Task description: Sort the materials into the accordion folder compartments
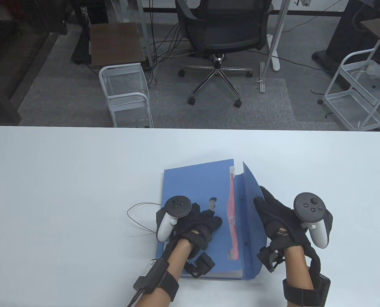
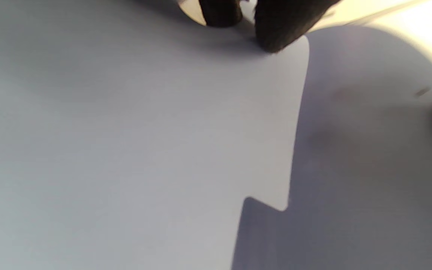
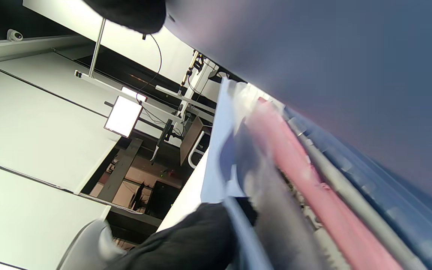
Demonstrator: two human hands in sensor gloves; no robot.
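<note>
A blue plastic accordion folder (image 1: 196, 192) lies flat near the front middle of the white table (image 1: 65, 179). The left hand (image 1: 202, 220) rests palm down on its front panel, fingers spread flat beside a small round cutout, gripping nothing. The right hand (image 1: 273, 214) holds the folder's blue cover flap (image 1: 249, 204) lifted on the right side, fingers against its outer face. Pink dividers (image 3: 306, 180) show inside the opened pockets.
</note>
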